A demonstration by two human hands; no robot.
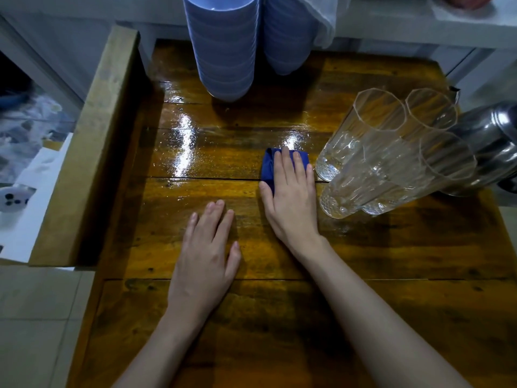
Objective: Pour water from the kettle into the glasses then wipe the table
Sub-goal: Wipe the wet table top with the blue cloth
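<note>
My right hand (291, 194) presses flat on a folded blue cloth (270, 163) in the middle of the wooden table (391, 261). The cloth lies just left of three tall clear glasses (391, 152), which stand close together with a little water at their bottoms. A steel kettle (492, 147) stands behind them at the right edge. My left hand (207, 247) rests palm down on the bare wood, fingers together, holding nothing. The table's far half glistens wet.
Two tall stacks of blue plastic bowls (226, 46) stand at the back of the table. A raised wooden ledge (92, 141) runs along the left side. A white counter (419, 21) lies beyond the back edge. Tiled floor shows at lower left.
</note>
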